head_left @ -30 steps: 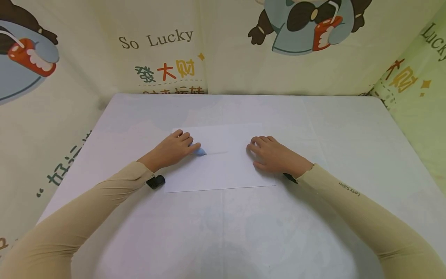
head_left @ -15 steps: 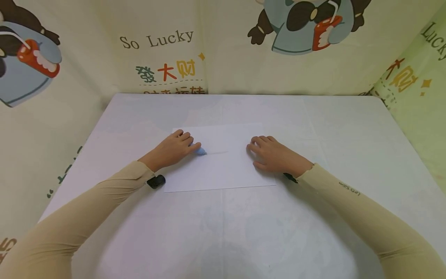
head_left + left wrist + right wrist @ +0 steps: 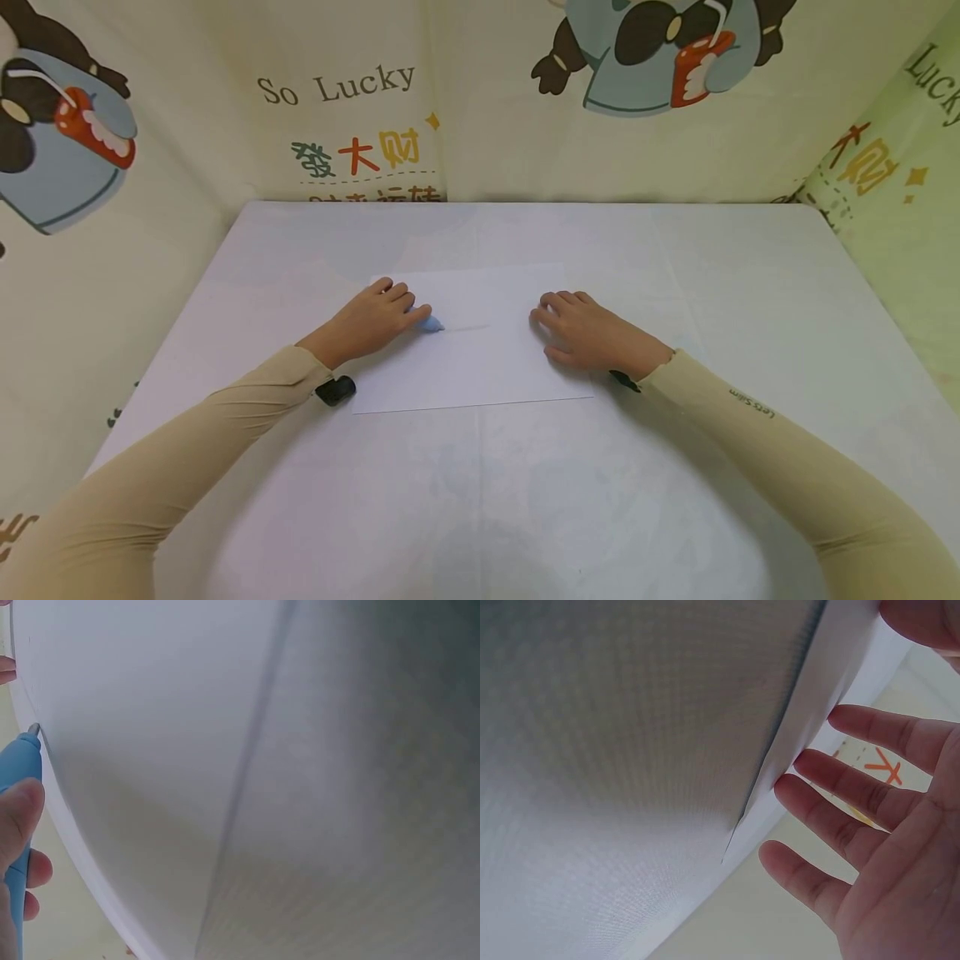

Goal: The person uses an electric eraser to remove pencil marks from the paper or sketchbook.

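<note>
On the table lies a sheet of white paper (image 3: 472, 375) with a thin, faint line (image 3: 468, 328) across its middle. My left hand (image 3: 373, 322) grips a blue pen (image 3: 431, 323) over the sheet's left part. In the left wrist view, the thumb lies along the barrel and the pen's grey tip (image 3: 34, 729) meets the paper at the line's end. At the sheet's right side, my right hand (image 3: 581, 331) rests with fingers spread. The right wrist view shows several fingertips (image 3: 787, 787) touching the paper, with nothing held.
A white-covered table (image 3: 480, 500) extends around the sheet on all sides. Behind it hangs a pale yellow printed curtain (image 3: 495, 142), and more curtain stands at left and right. Each wrist carries a dark camera, such as the left one (image 3: 336, 391).
Both hands, the pen and the paper stay in place. Only the curtain at the left shifts, its printed figure sliding to the right.
</note>
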{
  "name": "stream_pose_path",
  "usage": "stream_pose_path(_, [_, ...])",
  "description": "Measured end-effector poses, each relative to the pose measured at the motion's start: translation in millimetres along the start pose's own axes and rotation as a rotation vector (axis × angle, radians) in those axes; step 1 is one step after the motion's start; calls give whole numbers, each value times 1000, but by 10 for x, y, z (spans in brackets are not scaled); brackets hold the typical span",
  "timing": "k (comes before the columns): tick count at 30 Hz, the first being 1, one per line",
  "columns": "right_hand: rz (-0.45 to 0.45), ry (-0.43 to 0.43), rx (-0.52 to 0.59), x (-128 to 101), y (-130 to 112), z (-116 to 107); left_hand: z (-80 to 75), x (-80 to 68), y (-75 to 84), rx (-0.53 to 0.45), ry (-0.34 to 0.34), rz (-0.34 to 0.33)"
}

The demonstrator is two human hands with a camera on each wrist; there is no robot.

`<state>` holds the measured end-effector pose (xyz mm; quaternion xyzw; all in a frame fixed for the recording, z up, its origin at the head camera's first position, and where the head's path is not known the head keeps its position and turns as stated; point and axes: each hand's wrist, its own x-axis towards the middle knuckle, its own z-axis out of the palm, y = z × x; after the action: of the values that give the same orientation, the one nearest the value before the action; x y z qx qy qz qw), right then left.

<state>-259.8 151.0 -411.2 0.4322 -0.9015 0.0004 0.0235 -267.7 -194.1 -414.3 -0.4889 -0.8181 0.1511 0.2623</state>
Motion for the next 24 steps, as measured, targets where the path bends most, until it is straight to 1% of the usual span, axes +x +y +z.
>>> stream_pose_path(6, [1,2,9,-5,7,12,-9,14,9,-1,-25,19])
stream_pose_path(11, [1,6,10,-8,1,4,-16,23,18,-6,-33,19])
stream_pose_path(24, [-10,12,3,-16,17,15,6,25,27,-8,-25,3])
